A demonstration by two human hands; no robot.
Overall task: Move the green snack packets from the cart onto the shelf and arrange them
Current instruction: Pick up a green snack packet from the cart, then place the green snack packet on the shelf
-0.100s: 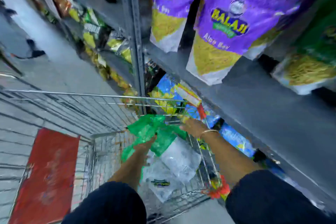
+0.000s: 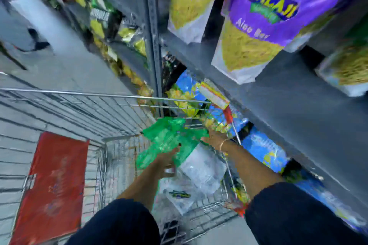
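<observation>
Left hand (image 2: 166, 163) is clenched on crinkly green plastic packets (image 2: 167, 135), stretched ahead above the steel-wire cart (image 2: 79, 93); right hand (image 2: 214, 137) grip cannot be told.

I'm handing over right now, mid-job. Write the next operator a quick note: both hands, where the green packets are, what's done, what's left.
Left hand: grips the bundle of green packets from below, inside the cart.
Right hand: at the bundle's right edge, touching it; blur hides whether it pinches.
Packets: low in the cart's near corner, above the clear bags.
Done: the bundle is in hand.
Left: lift it to the grey shelf, probably beside the purple packets, and arrange the packets.
</observation>
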